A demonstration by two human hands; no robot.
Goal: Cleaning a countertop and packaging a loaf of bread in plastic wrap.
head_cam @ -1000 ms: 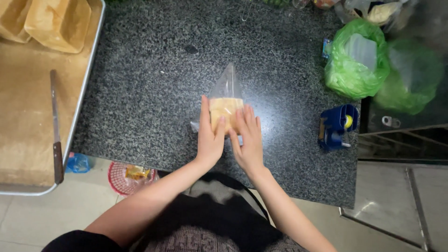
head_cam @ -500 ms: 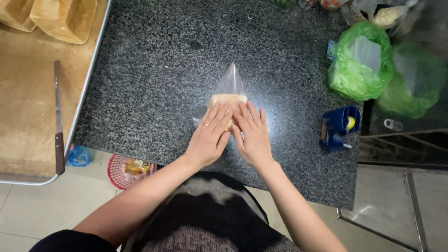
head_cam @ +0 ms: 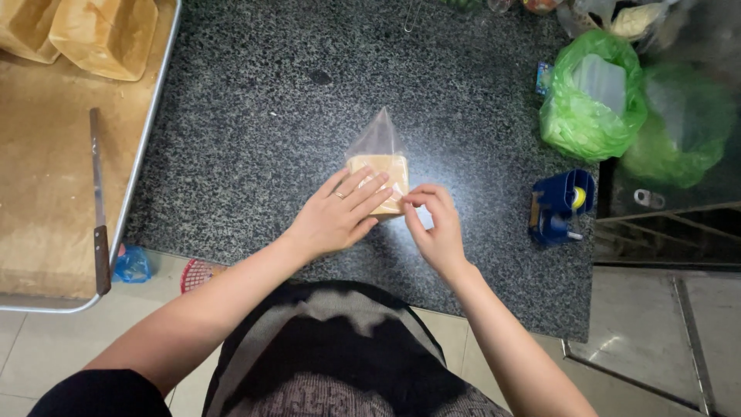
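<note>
1. We see the bagged bread slice (head_cam: pixel 378 171) mid-tabletop (head_cam: pixel 255 131).
2. Our left hand (head_cam: pixel 337 215) lies flat and spread on it; our right hand (head_cam: pixel 434 228) pinches the bag's edge.
3. At 3 o'clock stands a blue tape dispenser (head_cam: pixel 560 205); at 1 o'clock, a green bag (head_cam: pixel 590 96).

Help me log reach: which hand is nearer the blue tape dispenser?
Right. The right hand is beside the bagged bread, left of the blue tape dispenser; the left hand lies farther away.
</note>
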